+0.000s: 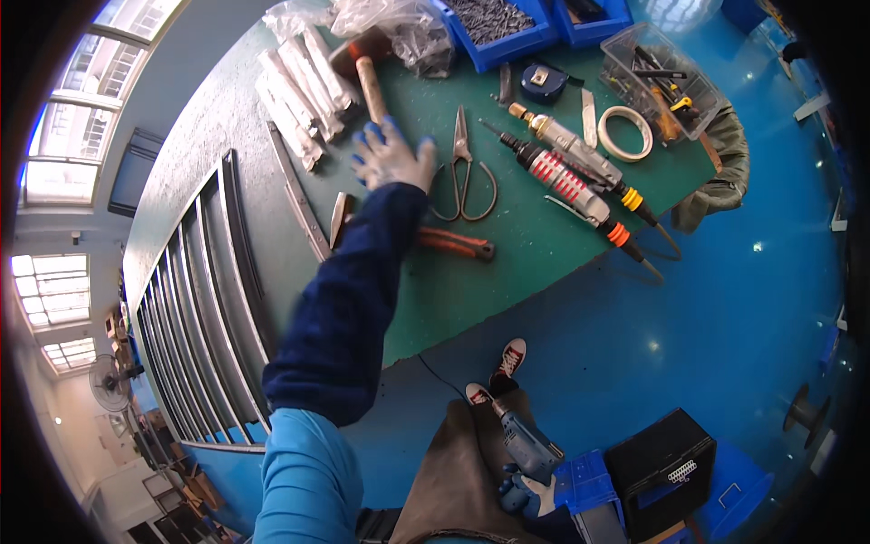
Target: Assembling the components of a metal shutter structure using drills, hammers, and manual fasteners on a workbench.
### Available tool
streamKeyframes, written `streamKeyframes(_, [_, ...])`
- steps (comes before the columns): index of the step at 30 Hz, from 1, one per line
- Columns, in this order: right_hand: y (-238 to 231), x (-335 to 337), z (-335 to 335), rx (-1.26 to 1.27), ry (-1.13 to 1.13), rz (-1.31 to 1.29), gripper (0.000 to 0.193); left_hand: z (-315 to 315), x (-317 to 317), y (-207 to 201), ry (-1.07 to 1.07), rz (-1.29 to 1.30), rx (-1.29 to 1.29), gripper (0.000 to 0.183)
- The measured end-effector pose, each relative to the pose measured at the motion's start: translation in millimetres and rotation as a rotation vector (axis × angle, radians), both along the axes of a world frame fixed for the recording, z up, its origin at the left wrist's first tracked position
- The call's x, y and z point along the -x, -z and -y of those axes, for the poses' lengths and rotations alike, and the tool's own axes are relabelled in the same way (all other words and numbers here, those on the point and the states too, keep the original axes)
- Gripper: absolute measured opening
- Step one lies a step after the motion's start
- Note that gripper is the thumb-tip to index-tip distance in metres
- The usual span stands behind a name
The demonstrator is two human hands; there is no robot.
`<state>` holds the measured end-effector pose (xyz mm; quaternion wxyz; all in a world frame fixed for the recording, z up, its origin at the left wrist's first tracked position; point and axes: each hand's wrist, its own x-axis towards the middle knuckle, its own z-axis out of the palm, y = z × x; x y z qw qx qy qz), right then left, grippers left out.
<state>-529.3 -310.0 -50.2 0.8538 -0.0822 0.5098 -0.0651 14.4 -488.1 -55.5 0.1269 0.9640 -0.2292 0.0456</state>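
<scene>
My left hand, in a grey glove with blue fingertips, reaches out over the green table with its fingers spread and nothing in it. It lies just below the wooden handle of a hammer and left of a pair of metal scissors. Orange-handled pliers lie beside my dark blue sleeve. My right hand, also gloved, is low by my leather apron and grips a blue-grey power drill.
Two air-powered screwdrivers and a tape roll lie at right. Wrapped white bundles, blue bins, a tape measure and a clear parts box line the far edge. A metal grille frame sits left. A black case stands on the blue floor.
</scene>
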Motion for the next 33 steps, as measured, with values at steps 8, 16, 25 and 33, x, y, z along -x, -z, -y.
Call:
streamKeyframes(8, [-4,-15,-16,-0.008,-0.162,-0.036,0.042,8,89,-28,0.294,-0.138,0.600,0.027])
streamKeyframes(16, [22,-19,-9,0.606,-1.003,0.158,0.042,-203,238,-36,0.293,-0.383,1.006,0.050])
streamKeyframes(25, [10,-60,-18,-0.070,-0.872,0.215,0.067,-580,393,-52,-0.698,-0.273,0.311,0.027])
streamKeyframes(33, [34,-92,-41,-0.392,-0.780,0.407,0.074,-554,126,-51,-0.216,-0.223,0.594,0.037])
